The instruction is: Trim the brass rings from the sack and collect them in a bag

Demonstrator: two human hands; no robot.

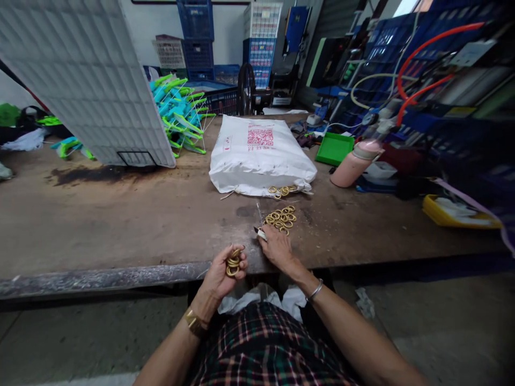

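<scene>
Lower centre, the left hand (220, 272) curls round gold rings (232, 264), seemingly cupped to keep them together. The right hand (278, 250) pinches a small tool (261, 234) beside loose rings (277, 217) on the bench (120, 225). Beyond, a white sack (261, 161) likely hampers reaching across; right, a pink bottle (351, 168); upper left, a white panel (96, 80).

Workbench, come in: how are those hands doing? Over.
Left hand holding gold rings. Right hand at loose ring pile, holding small tool. White sack beyond pile, not blocking.
</scene>
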